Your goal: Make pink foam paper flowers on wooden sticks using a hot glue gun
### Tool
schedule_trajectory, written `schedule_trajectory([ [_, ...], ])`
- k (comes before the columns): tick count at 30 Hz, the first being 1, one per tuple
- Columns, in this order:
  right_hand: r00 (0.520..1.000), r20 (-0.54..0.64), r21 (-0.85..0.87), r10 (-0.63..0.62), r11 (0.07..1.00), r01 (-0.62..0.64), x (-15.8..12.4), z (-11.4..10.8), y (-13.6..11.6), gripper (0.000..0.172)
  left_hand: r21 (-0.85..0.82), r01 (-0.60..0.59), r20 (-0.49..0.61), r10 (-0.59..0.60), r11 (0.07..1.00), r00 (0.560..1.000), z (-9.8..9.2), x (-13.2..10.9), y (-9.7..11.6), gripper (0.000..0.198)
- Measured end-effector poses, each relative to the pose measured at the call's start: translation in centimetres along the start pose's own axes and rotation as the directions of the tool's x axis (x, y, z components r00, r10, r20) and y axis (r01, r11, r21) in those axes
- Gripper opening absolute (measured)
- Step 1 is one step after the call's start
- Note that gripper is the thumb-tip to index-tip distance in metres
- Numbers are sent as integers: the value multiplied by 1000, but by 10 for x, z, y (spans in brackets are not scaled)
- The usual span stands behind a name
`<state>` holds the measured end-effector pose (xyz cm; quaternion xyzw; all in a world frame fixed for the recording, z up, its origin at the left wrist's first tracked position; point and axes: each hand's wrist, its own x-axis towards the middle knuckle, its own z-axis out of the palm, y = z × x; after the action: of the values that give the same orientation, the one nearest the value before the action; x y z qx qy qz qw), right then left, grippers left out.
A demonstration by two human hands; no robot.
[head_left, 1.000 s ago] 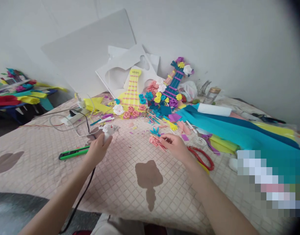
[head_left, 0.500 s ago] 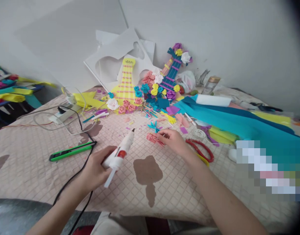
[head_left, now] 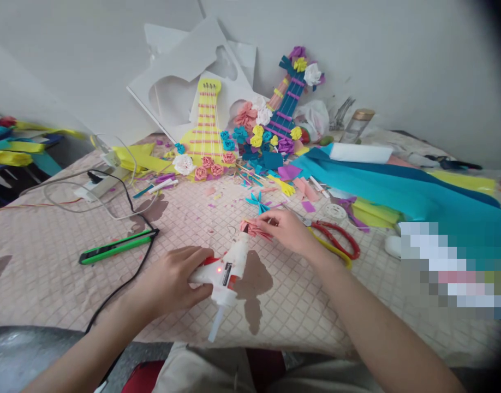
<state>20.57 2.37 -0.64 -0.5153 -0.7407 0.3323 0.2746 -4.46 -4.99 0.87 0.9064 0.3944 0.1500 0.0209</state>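
Observation:
In my left hand (head_left: 180, 278) is a white hot glue gun (head_left: 224, 273) with a lit red light; a clear glue stick (head_left: 215, 323) sticks out of its back end. My right hand (head_left: 285, 232) pinches a pink paper flower (head_left: 257, 229) just above the table. The dark nozzle of the glue gun is at the flower's left side; whether it touches cannot be made out. A blue star-shaped paper piece (head_left: 257, 202) lies right behind the flower. Beside my right wrist are red-handled scissors (head_left: 343, 240), partly covering a yellow handle (head_left: 332, 248).
A green utility knife (head_left: 115, 248) and a black cord lie at left, near a white power strip (head_left: 99, 184). A yellow paper guitar (head_left: 207, 139) and a blue one (head_left: 286, 112) lean at the back. Blue paper sheets (head_left: 377, 180) spread over the right side.
My left hand has moved right and turned the glue gun, bringing its nozzle to the pink flower. My right hand keeps its pinch on the flower. The view has tilted slightly.

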Motion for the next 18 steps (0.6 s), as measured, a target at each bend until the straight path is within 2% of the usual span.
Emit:
schedule_trajectory([
  [5,1000,18,-25,-10,1000,11,-1,0,-3,24,21,-7,55,6,1000,998,1,6,0,19],
  [18,1000,19,-17,-1,1000,1,-2,1,-4,20,63,2,88,-7,998,996,1,11,4,17],
])
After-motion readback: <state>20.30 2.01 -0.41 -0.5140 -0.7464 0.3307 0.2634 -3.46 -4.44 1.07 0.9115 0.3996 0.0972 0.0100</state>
